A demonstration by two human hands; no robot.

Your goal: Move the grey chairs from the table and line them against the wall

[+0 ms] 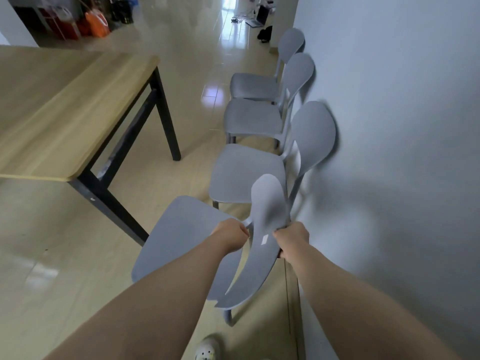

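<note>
held chair (pixel 179 237): grey, closest to the camera, at the near end of the row and just beside the wall; seat toward the table side, backrest seen nearly edge-on; slightly blurred; one leg visible under the seat, contact with the floor not discernible.
left hand (pixel 231 236): closed tight round the left side of the backrest, low down near the seat joint; knuckles up.
right hand (pixel 292 239): wrapped round the right edge of the same backrest; fingertips hidden behind the plastic.
nearest row chair (pixel 246 172): grey, directly beyond the held chair; backrest against the wall, seat facing the room.
middle row chair (pixel 252 116): grey, next in line, same facing, just beside its neighbours.
far row chair (pixel 254 85): grey, last in line, backrest against the wall.
wall (pixel 402 100): pale, plain, along the right side.
table (pixel 65 113): light wood top on a black frame, at left, well apart from the row, with open floor between.
floor (pixel 181 74): glossy pale tile, bright reflections.
shoe (pixel 207 348): pale, at the bottom edge, near the held chair's leg.
far end: orange bag (pixel 97 23) at upper left; open laptop (pixel 259 16) on the floor.
</note>
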